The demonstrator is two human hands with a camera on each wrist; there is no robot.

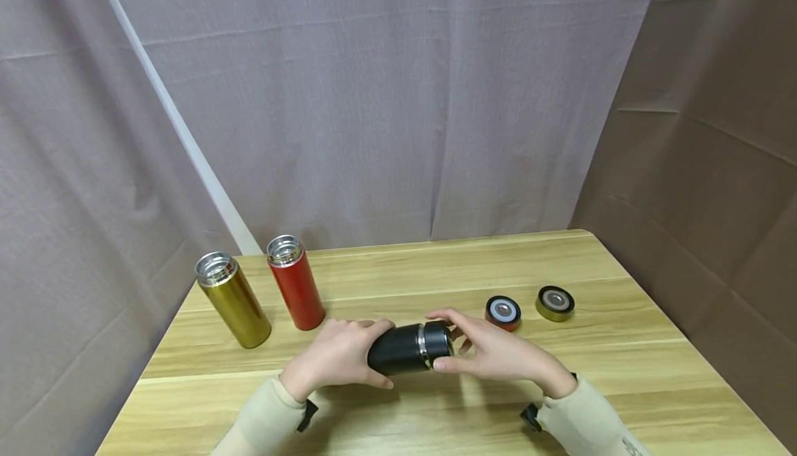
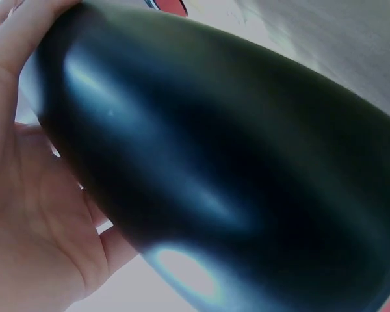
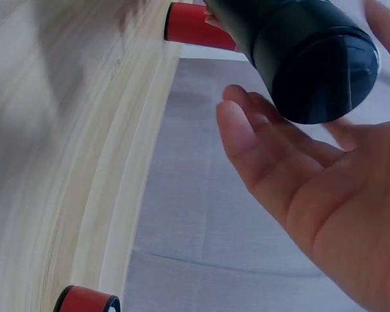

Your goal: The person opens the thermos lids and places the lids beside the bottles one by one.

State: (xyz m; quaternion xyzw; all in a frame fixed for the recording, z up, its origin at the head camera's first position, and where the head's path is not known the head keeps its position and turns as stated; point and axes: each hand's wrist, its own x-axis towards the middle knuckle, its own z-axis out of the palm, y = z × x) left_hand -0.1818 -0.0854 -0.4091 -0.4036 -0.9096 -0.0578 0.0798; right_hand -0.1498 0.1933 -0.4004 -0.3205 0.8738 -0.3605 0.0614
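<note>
My left hand (image 1: 345, 352) grips a black thermos bottle (image 1: 396, 349) round its body, holding it tilted on its side over the table. Its black lid (image 1: 438, 342) points right, with a shiny metal ring between lid and body. Around the lid end my right hand (image 1: 492, 352) is spread, thumb on the near side and fingers on the far side. In the right wrist view its fingers (image 3: 237, 127) are loosely bent, with a gap beside the lid. The bottle's dark body (image 2: 201, 149) fills most of the left wrist view.
A gold bottle (image 1: 239, 307) and a red bottle (image 1: 299, 290) stand lidless at the left. On the right, a red-sided lid (image 1: 503, 312) and a gold-sided lid (image 1: 555, 302) lie with their undersides up on the wooden table (image 1: 398, 279). Grey curtains (image 1: 373, 110) hang behind.
</note>
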